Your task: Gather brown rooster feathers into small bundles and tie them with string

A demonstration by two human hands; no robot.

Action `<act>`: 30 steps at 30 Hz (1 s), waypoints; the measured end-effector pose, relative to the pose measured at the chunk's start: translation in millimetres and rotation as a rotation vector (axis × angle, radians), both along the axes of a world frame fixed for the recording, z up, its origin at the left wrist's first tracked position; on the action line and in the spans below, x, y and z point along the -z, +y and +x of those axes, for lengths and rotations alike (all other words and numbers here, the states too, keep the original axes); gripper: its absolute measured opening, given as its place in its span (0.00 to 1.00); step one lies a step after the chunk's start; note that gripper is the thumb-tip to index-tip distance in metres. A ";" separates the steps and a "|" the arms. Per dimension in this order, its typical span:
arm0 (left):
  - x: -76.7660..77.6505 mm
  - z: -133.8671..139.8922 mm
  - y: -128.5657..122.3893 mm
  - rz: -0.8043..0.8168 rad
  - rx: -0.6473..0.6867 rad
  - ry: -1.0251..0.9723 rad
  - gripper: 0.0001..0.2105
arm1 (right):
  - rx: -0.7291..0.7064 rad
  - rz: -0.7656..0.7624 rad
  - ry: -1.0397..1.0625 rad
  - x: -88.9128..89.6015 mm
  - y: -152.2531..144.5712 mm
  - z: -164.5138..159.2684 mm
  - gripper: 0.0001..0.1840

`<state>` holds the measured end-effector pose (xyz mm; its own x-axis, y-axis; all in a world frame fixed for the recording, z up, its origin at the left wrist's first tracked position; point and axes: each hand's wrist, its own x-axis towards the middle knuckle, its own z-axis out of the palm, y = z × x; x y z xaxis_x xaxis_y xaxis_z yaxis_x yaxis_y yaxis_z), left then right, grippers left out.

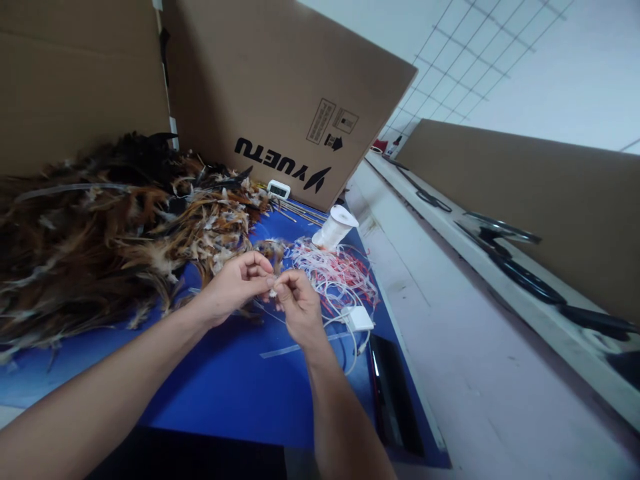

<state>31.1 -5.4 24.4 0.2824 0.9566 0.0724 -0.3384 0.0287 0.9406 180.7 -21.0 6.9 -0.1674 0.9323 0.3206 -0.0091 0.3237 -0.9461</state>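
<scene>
Both hands (233,285) (303,307) pinch a small pale tuft (273,293).

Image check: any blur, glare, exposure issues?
Head view: feathers at the left edge look soft; the pale wisp between the hands is too blurred to identify. Head view: thin glare streak on the glossy black object; upper-right wall brightest.

Blue tabletop (240,387) beside a scuffed, whitish wall (465,360)
</scene>
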 end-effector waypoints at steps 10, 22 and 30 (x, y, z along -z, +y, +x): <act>-4.1 -1.3 -0.3 0.034 0.030 0.034 0.11 | -0.036 -0.077 0.075 -1.8 0.7 0.5 0.11; -3.5 -7.7 1.6 0.104 0.147 0.082 0.13 | -0.104 -0.069 0.018 -4.0 2.6 5.7 0.09; -2.8 -10.1 2.0 0.105 0.201 0.093 0.14 | -0.177 -0.178 0.084 -6.7 5.5 8.1 0.13</act>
